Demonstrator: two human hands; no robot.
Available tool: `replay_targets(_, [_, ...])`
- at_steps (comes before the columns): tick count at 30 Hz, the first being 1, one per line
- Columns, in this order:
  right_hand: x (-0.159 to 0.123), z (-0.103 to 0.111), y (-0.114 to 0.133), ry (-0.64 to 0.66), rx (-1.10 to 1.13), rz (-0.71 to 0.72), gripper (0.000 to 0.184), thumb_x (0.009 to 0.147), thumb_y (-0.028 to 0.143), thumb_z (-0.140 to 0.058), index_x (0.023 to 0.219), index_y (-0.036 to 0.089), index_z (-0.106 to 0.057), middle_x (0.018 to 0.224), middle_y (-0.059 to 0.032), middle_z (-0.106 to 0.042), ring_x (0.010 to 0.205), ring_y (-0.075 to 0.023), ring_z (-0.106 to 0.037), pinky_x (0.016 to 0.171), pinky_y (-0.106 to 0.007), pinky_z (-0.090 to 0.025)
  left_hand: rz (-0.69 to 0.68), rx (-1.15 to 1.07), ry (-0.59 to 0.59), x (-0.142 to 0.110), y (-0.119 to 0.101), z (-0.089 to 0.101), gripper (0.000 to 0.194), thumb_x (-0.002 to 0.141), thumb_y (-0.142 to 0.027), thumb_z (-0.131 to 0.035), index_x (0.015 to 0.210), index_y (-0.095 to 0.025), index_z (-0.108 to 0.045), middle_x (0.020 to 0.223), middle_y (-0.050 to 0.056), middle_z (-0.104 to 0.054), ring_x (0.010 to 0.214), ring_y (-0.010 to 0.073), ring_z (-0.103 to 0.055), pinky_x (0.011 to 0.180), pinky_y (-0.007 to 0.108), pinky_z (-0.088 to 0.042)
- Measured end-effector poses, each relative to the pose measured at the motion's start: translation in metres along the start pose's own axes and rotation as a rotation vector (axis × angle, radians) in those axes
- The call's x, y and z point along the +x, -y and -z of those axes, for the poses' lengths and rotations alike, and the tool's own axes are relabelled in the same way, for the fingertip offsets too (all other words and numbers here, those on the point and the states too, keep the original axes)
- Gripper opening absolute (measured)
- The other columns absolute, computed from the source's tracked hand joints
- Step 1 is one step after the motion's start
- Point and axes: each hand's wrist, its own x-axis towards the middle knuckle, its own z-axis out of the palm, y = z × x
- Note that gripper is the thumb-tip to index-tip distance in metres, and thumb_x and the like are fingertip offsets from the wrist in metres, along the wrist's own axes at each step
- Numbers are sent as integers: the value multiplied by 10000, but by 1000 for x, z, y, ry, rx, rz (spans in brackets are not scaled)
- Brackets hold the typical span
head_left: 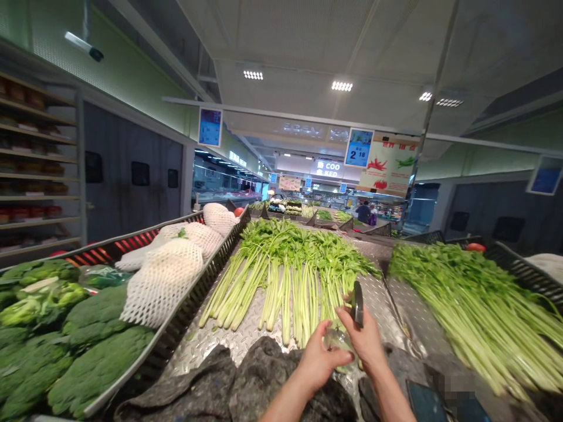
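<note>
My left hand (319, 360) curls around a small clear container (338, 338), thumb on the near side. Close against it, my right hand (367, 339) grips a round dark lid (358, 305) held on edge, above and to the right of the container. Its fingertips come near the container; whether they touch it I cannot tell. Both hands are over the front of a metal display surface (246, 343). Just beyond them lie celery stalks (285, 293), leafy ends facing away. What the container holds is too unclear to make out.
Dark crumpled cloth (255, 375) lies along the front edge. On the left, a black crate (176, 310) holds broccoli (101, 357) and produce in white foam netting (165, 275). A mirror-like panel (398, 293) on the right reflects celery. Price signs (358, 147) hang overhead.
</note>
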Motion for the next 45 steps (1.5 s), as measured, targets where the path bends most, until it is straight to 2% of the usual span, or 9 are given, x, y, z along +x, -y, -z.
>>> replay_targets(6, [-5,5,-6,-171,-112,53,375,620,439,-514,853,146,-540,820,-78,-609,788,-208,-554,704,-301,-404,38,23,61,-7,6,-2,818,355,-150,-740,1092,-144,-383,883,48,-558,618,81,-505,600,216,-407])
replay_targets(15, [-5,10,-11,-123,-162,70,380,641,431,-502,882,139,-536,835,-81,-611,795,-206,-557,699,-287,-406,-13,270,24,-4,21,5,816,413,-168,-714,1157,-163,-378,927,59,-576,800,174,-541,738,289,-419])
replay_targets(23, [-5,1,0,-49,-164,90,338,697,392,-470,928,146,-501,876,-75,-600,825,-187,-550,724,-272,-398,-77,496,-43,-6,7,15,827,406,-232,-712,1161,-142,-389,1125,81,-489,996,225,-460,886,304,-336])
replay_targets(33, [3,-24,11,-28,-163,81,285,696,375,-447,855,150,-521,756,-56,-611,706,-175,-567,651,-261,-417,-65,598,-95,-11,-14,28,785,470,-227,-676,1180,-108,-361,1139,88,-483,1010,207,-453,880,267,-334])
replay_targets(40, [3,-35,17,-4,-189,131,288,687,382,-447,848,153,-516,709,-34,-599,646,-157,-558,612,-247,-418,-76,644,-129,-18,-27,34,770,490,-205,-654,1189,-98,-349,1164,95,-463,1048,206,-425,900,261,-314])
replay_targets(45, [2,-43,21,-3,-167,144,277,684,367,-441,842,153,-518,739,-45,-602,664,-160,-560,624,-249,-417,-70,693,-177,-22,-31,39,793,482,-239,-662,1195,-87,-350,1177,107,-441,1073,203,-397,918,265,-292])
